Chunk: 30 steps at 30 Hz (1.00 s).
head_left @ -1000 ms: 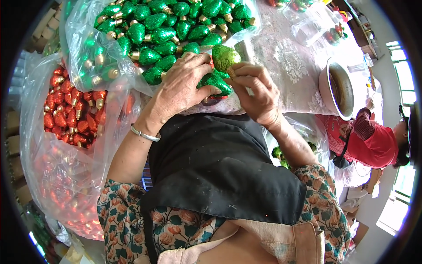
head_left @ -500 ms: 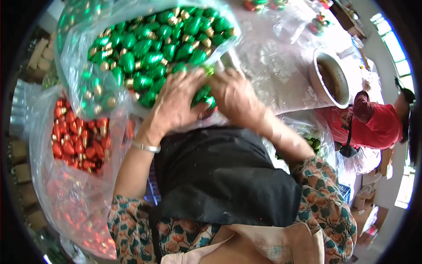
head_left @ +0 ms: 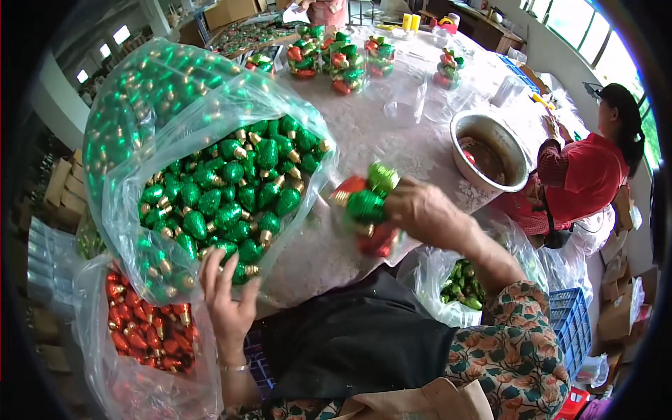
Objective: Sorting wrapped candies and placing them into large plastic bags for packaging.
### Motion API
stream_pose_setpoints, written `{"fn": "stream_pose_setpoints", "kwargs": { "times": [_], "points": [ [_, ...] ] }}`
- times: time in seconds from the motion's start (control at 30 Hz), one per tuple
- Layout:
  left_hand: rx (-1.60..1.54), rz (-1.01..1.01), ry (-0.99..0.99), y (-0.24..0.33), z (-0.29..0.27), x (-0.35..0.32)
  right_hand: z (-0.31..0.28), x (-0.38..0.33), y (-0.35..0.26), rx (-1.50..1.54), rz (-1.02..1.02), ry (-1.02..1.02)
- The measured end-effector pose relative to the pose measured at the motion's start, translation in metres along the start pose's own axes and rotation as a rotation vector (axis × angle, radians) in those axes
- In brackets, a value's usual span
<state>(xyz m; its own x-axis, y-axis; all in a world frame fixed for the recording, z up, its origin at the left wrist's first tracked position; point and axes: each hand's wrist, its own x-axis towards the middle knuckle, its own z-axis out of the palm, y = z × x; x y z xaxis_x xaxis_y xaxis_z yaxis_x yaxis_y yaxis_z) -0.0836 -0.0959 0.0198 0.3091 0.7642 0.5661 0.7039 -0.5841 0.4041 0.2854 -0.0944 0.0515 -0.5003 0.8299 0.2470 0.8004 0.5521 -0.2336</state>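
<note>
Ornaments (head_left: 367,206), glittery green and red ones, are clamped in a small bunch in my right hand (head_left: 420,210), held over the near edge of the white table (head_left: 371,133). My left hand (head_left: 227,297) has its fingers spread apart, pressed against the lower front of the clear bag (head_left: 175,126) of green bulbs (head_left: 231,192), gripping nothing. That bag sits on the table's left side, just left of the bunch. Below it, off the table's near-left corner, a second bag holds red bulbs (head_left: 140,322). A metal bowl (head_left: 490,150) stands on the table to the right of my bunch. Filled clear packs (head_left: 336,59) stand at the table's far side. A person in red (head_left: 584,175) sits past the bowl.
</note>
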Motion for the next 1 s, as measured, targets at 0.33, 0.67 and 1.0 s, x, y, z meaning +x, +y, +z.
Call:
{"fn": "stream_pose_setpoints", "kwargs": {
  "times": [0.33,0.67,1.0],
  "points": [
    [0.057,-0.236,-0.092,-0.013,0.001,-0.070,0.071,0.213,0.224,-0.218,0.457,0.130],
    [0.067,-0.250,-0.169,-0.013,0.015,-0.067,0.056,0.166,0.307,-0.536,0.953,0.269],
    [-0.032,-0.188,-0.064,-0.013,0.008,-0.052,0.009,0.027,0.097,0.127,0.109,0.140]
  ]
}}
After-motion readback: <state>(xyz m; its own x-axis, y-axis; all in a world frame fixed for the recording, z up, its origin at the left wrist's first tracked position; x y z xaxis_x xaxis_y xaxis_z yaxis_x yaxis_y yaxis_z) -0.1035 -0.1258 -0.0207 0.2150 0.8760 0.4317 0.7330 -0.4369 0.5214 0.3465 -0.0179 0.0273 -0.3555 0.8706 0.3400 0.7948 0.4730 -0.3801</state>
